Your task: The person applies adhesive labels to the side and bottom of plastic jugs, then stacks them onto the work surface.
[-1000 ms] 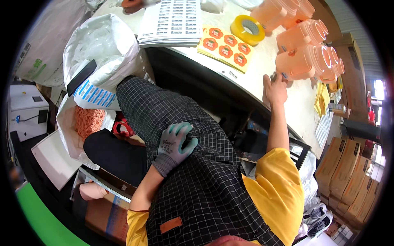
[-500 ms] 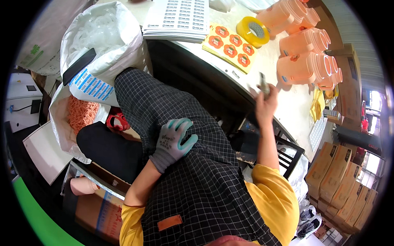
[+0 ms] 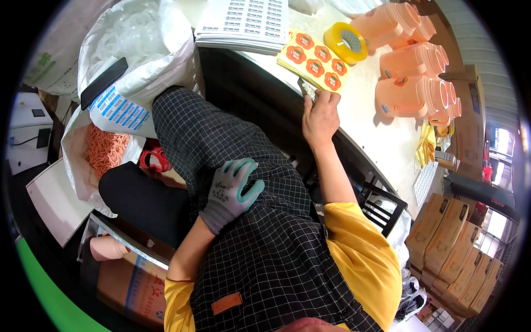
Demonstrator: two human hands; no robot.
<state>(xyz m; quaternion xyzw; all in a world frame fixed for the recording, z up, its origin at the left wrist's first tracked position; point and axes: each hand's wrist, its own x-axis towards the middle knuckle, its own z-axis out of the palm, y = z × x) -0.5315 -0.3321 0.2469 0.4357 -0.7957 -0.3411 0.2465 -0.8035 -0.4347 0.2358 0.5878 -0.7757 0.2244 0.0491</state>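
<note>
My left hand (image 3: 229, 186), in a grey and teal work glove, rests on the checked black apron (image 3: 221, 133) over my thigh, its fingers apart and nothing in it. Bare, my right hand (image 3: 321, 117) is closed around a slim tool (image 3: 307, 88) with a dark tip and a pale mottled body; most of it is hidden, so its kind is unclear. The hand is at the table's near edge, just below a stack of yellow sticker sheets (image 3: 313, 60) with orange flower-shaped stickers. Behind them lies a roll of yellow tape (image 3: 345, 43).
Several peach plastic jars (image 3: 405, 97) stand on the white table (image 3: 381, 141) at right. A stack of printed label sheets (image 3: 241, 22) lies at the back. At left are sacks of clear rings (image 3: 130, 39) and orange shreds (image 3: 105, 149). Cartons (image 3: 442, 232) are piled far right.
My right hand has moved left with the slim tool, from over the table to the sticker sheets' near edge. My left hand stays on the apron.
</note>
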